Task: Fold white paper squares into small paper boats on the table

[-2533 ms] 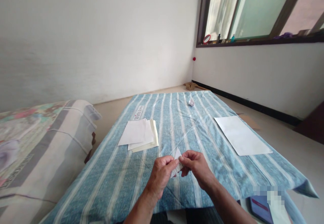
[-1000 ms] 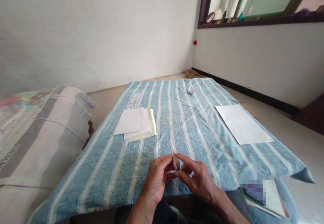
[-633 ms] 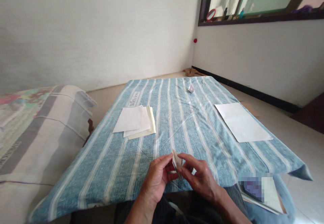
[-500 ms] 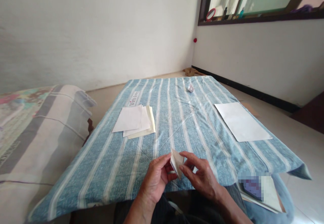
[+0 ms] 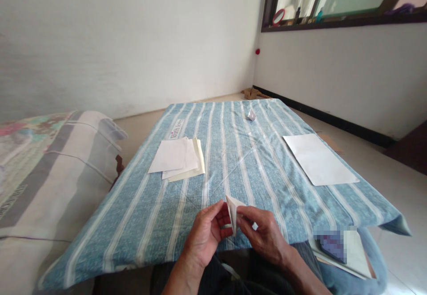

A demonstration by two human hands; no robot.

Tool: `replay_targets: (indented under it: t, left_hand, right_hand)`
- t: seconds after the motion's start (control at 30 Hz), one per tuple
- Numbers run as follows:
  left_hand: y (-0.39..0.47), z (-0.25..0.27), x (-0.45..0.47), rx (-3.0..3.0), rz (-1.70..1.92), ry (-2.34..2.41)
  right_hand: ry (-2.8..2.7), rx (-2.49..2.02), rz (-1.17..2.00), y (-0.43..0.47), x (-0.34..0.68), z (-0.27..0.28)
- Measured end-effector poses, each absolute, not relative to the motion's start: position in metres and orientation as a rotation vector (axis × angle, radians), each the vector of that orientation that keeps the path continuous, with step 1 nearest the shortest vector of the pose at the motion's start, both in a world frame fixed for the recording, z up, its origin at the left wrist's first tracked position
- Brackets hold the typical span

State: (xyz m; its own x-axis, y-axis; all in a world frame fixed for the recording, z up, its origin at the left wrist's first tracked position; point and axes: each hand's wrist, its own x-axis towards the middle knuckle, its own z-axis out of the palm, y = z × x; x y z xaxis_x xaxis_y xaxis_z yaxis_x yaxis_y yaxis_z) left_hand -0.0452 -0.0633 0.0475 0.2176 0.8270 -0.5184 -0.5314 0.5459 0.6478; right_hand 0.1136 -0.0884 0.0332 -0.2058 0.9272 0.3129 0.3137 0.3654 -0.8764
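A small folded piece of white paper, pointed at the top, stands upright between my hands above the near edge of the table. My right hand is closed on its right side, thumb and fingers pinching it. A white bit of it shows below the right fingers. My left hand is cupped at the paper's left side, palm turned inward. Its thumb is raised apart from the curved fingers, whose tips reach the paper's edge. Whether they press on it is hard to see.
Several white and cream sheets lie left on the striped tablecloth. A larger white sheet lies right. A small folded paper piece sits far back. Papers with a blurred dark object rest low right, beside the table.
The folded paper has turned more edge-on, with a flap now pointing right. My right hand has shifted slightly right with it, and the left thumb has come off the paper.
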Motion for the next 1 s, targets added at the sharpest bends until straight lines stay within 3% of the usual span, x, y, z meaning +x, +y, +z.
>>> replay_targets:
  t: [0.47,1.0]
  left_hand:
    - [-0.0690,0.0533,-0.0438,0.832,0.889,1.026]
    - [-0.0668,0.0456,-0.0434,0.767,0.979,1.218]
  right_hand:
    - [-1.856,-1.196,0.777,-0.0893,0.1097,0.0361]
    - [-1.863,-1.236,0.815,-0.0883,0.1116,0.0278]
